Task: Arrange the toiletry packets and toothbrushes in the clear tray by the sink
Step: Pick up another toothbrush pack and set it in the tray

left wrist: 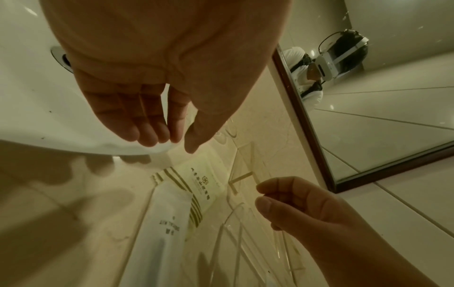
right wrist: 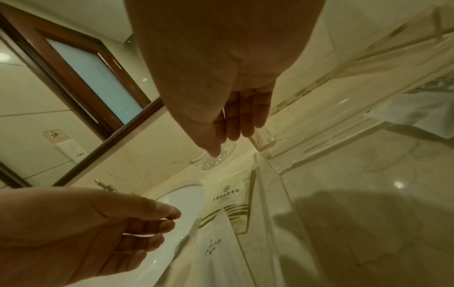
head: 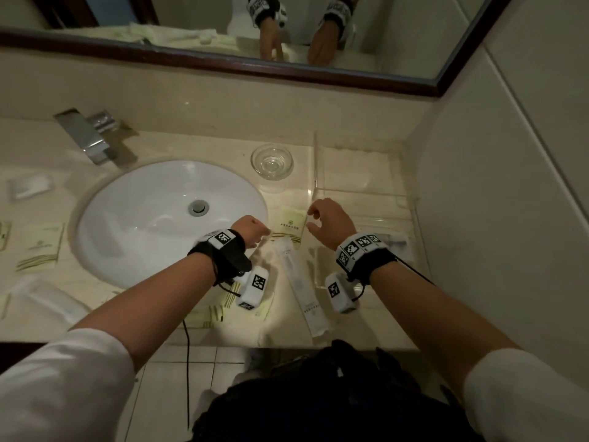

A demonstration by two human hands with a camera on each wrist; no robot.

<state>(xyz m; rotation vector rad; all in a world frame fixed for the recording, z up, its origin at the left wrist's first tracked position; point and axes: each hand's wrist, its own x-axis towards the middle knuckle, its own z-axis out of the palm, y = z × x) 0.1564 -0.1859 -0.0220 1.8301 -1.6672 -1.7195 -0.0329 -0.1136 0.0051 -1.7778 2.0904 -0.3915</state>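
Note:
A clear tray [head: 316, 167] stands on the counter right of the sink, and something white shows through it near its right end. A long white toothbrush packet [head: 299, 282] lies in front of it, its top end over a cream toiletry packet [head: 288, 223]. My left hand [head: 255, 232] hovers over these packets with loosely curled fingers and holds nothing [left wrist: 172, 139]. My right hand [head: 314, 218] hangs at the tray's left wall, fingers relaxed and empty [right wrist: 226, 143]. Both packets also appear in the left wrist view: the toothbrush packet [left wrist: 169, 213] and the cream packet [left wrist: 199, 178].
The white sink [head: 95, 244] fills the middle, with a chrome faucet [head: 86, 135] behind it. A small glass dish [head: 272, 162] sits left of the tray. More packets lie left of the sink [head: 41, 247] and along the front edge [head: 207, 314]. A mirror and tiled walls close in the back and right.

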